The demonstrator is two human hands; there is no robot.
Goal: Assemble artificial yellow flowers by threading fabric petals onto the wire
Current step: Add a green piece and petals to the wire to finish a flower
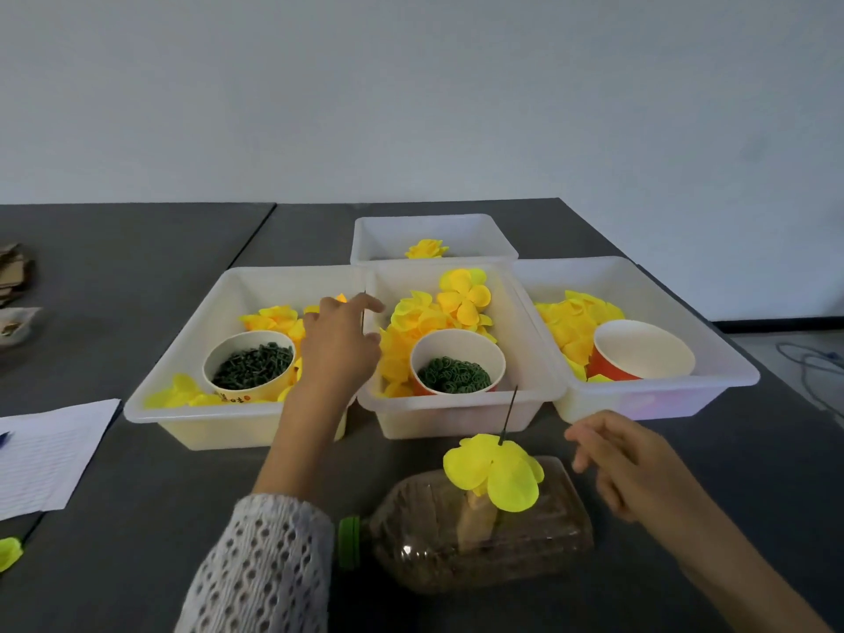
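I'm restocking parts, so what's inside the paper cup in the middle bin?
The middle cup holds small dark green rings, piled in its bottom. How deep the pile goes is hidden by the cup wall. Yellow petals lie around it in the middle bin.

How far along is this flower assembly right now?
One finished flower lies in the back bin. On the wire a petal layer already sits. The left hand reaches over the left bin; the right hand hovers open. Heaps of loose petals remain.
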